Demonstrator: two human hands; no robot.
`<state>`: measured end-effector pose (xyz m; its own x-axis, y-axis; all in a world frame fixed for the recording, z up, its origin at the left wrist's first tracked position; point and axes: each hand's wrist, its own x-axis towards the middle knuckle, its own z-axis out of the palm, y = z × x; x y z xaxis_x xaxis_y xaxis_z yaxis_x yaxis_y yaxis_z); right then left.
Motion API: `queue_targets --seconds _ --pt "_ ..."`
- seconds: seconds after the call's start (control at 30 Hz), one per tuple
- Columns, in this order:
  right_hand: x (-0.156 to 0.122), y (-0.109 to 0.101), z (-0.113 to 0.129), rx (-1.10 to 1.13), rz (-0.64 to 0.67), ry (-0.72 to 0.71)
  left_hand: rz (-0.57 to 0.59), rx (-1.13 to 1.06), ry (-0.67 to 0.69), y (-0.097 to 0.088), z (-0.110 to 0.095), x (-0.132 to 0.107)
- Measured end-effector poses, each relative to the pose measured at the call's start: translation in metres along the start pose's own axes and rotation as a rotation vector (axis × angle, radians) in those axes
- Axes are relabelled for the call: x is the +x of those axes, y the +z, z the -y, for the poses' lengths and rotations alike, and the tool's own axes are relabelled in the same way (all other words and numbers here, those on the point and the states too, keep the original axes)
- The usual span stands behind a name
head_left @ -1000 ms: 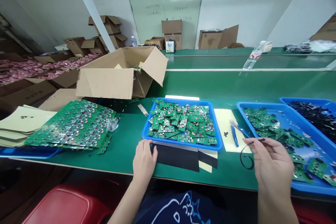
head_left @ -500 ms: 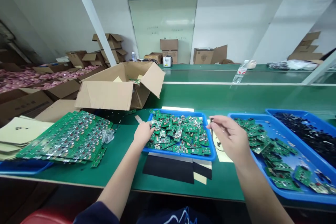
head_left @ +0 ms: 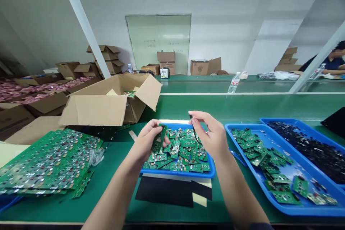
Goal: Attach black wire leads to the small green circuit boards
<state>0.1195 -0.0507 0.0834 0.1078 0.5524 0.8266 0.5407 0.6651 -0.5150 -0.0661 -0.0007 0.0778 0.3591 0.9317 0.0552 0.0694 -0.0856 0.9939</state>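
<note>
Lying nearest, at the front of the green table [head_left: 115, 205], are a black sheet [head_left: 164, 191] and a scrap of pale paper [head_left: 199, 199] beside it. Just beyond them sits a blue tray [head_left: 212, 171], heaped with loose circuit boards [head_left: 175, 156]. Above the left side of this tray, the left hand [head_left: 147, 140] grips one green board [head_left: 159, 140] between thumb and fingers, tilted up. Across from it, over the tray's right side, the right hand [head_left: 211, 133] pinches a thin black strip [head_left: 194, 129] by its upper end, the rest hanging down; board and strip are apart.

Left of the tray lies a stack of large board panels [head_left: 51, 161], with crumpled clear plastic [head_left: 96, 157] at its right edge. To the right stands a second tray [head_left: 269, 136] of boards, and past it a third tray full of small black pieces [head_left: 304, 143].

Farther back, a cardboard box [head_left: 93, 109] rests with its flaps spread, and a water bottle [head_left: 234, 83] stands to its right. Against the wall are more boxes [head_left: 199, 67]; at the far right sits another person [head_left: 332, 61].
</note>
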Motion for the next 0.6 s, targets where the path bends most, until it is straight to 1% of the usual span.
queue_targets --seconds 0.03,0.1,0.13,0.2,0.27,0.33,0.43,0.53,0.6 --pt "-0.001 -0.001 0.000 -0.016 -0.021 -0.008 0.054 -0.138 0.044 0.011 -0.013 -0.001" --pt "-0.002 -0.005 0.001 -0.046 -0.049 -0.031 0.186 -0.295 0.080 0.030 -0.032 -0.003" --pt "-0.003 -0.008 0.002 -0.058 -0.052 -0.044 0.239 -0.325 0.075 0.037 -0.038 -0.003" --pt "-0.005 -0.012 0.003 -0.088 -0.045 -0.062 0.283 -0.345 0.079 0.046 -0.042 -0.002" --pt "-0.006 -0.016 0.002 -0.126 -0.035 -0.072 0.297 -0.338 0.072 0.049 -0.041 -0.001" --pt "-0.007 -0.018 0.001 -0.141 -0.008 -0.076 0.311 -0.330 0.047 0.048 -0.038 0.002" --pt "-0.006 -0.017 -0.001 -0.127 0.069 -0.102 0.330 -0.330 0.019 0.045 -0.034 0.005" --pt "-0.003 -0.014 -0.002 -0.125 0.168 -0.200 0.350 -0.315 0.021 0.046 -0.030 0.008" --pt "-0.001 -0.013 -0.003 -0.122 0.208 -0.272 0.377 -0.291 0.026 0.047 -0.028 0.009"
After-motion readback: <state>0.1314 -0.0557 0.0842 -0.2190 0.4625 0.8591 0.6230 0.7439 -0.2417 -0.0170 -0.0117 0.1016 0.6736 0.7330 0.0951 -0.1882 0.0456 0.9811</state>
